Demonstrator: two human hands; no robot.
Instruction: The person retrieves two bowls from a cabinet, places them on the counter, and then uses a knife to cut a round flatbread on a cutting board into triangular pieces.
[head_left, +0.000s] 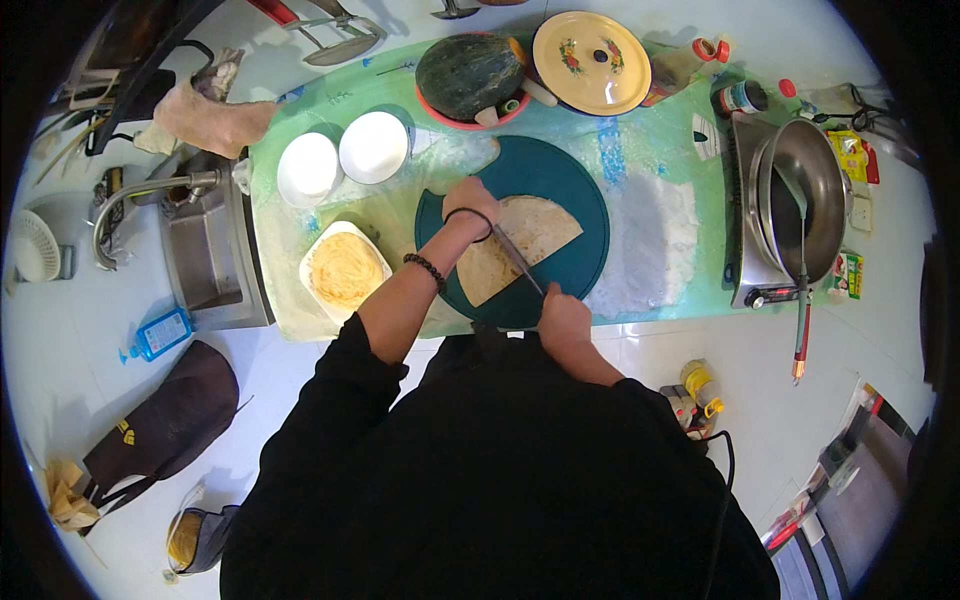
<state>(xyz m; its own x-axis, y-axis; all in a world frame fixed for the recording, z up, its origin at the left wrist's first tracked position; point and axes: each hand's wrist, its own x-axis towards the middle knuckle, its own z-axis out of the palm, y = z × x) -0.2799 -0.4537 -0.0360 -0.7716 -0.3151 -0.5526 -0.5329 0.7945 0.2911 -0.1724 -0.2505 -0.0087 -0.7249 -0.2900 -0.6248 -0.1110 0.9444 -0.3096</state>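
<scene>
A folded flatbread (546, 223) lies on a dark green round cutting board (589, 262) in front of me. My right hand (564, 319) is closed around the handle of a kitchen knife (520, 259), whose blade lies across the flatbread. With a black band and a beaded bracelet on its wrist, my left hand (470, 206) is at the far end of the blade, over the bread; whether it grips the blade or the bread is hidden. Left of the board, a white square dish (309, 289) holds a round, golden flatbread (345, 270).
Two white bowls (308, 170) stand beyond the dish. Behind the board are a dark green pumpkin (469, 75) and a lidded cream enamel pot (592, 64). At right, a wok (825, 172) with a spatula sits on a cooktop (742, 270); at left is a sink (210, 247).
</scene>
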